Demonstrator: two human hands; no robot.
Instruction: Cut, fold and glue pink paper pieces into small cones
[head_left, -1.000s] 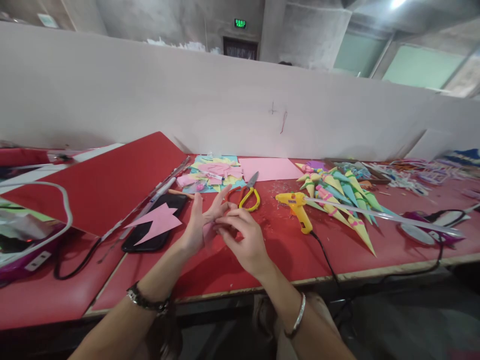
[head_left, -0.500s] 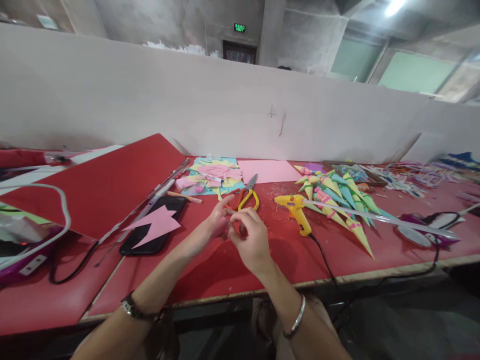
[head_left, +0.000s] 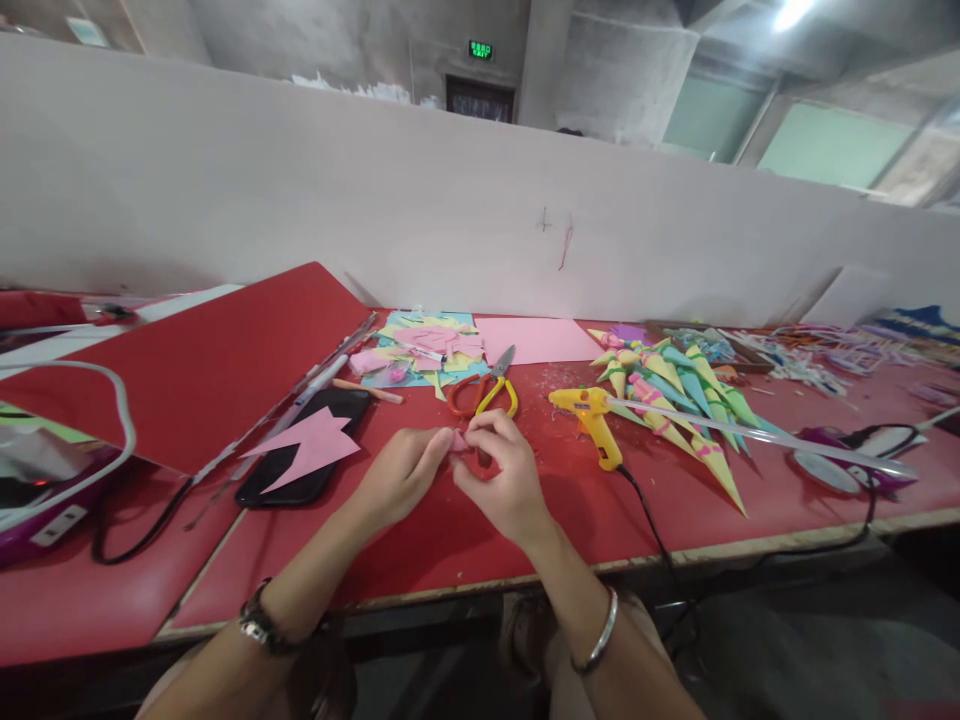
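Note:
Between my two hands is a small pink paper piece [head_left: 458,441], mostly covered by fingers. My left hand [head_left: 409,470] is closed, pinching it between thumb and forefinger. From the other side my right hand [head_left: 501,475] grips it with fingertips, its fingers curled. Just beyond the hands lie scissors [head_left: 504,381] with one red and one yellow handle, blades pointing away. To the right a yellow glue gun [head_left: 592,415] rests on its side with a long clear glue stick [head_left: 697,425] in its back. Left of my hands, a cut pink paper shape [head_left: 315,450] lies over a black phone [head_left: 300,490].
Paper scraps [head_left: 431,345] and a pink sheet [head_left: 536,340] lie at the back. Decorated paper cones [head_left: 686,390] are heaped at right. A red board [head_left: 225,370] leans at left. The glue gun's black cord [head_left: 646,510] runs over the table's front edge.
My left hand has turned over and its spread fingers have closed on the small pink piece, which now shows between both hands. The scissors and glue gun have stayed put.

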